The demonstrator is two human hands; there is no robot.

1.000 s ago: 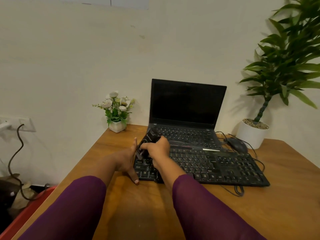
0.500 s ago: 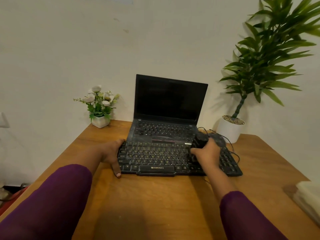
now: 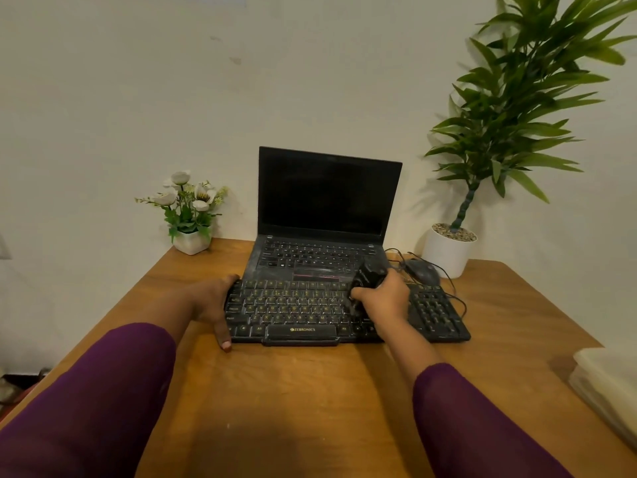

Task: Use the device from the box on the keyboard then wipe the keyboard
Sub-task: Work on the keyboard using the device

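From the head view, my right hand (image 3: 383,301) is curled round the small black handheld device (image 3: 369,276), holding it over the right-middle keys of the black corded keyboard (image 3: 296,313) on the wooden table (image 3: 310,391). My left hand (image 3: 213,305) grips the keyboard's left end between thumb and fingers. A small white square pot (image 3: 190,241) holds white flowers. A round white pot (image 3: 447,253) holds pebbles and a leafy plant. I cannot tell what is in the pale translucent plastic box (image 3: 608,377) at the right edge.

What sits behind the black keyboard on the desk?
An open laptop, screen dark; a mouse behind the right end. The right hand and its device hide part of the laptop's front edge.
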